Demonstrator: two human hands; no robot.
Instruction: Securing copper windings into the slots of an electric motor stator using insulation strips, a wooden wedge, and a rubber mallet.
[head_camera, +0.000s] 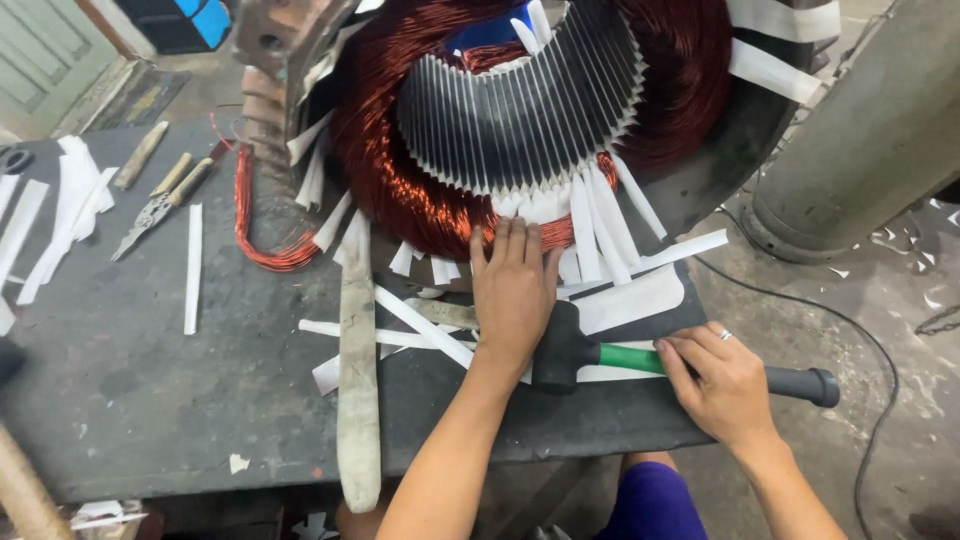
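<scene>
Fingers (508, 245) of left hand (512, 295) pressed together, flat on copper winding (420, 200), frame center; right hand (725, 385) grips rubber mallet (570, 350).

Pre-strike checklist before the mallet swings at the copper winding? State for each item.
1. Right hand grips the mallet handle: ok, fingers wrap the green part.
2. Mallet head free to lift: ok, it lies on the bench beside the left wrist.
3. Left hand out of the strike zone: not ok, its fingertips press the copper winding.
4. White paper strips seated: cannot tell, many stick out loose below the coil.
5. Wooden stick clear of the hands: ok, it lies apart, left of them.
6. Pliers clear: ok, far left.
</scene>
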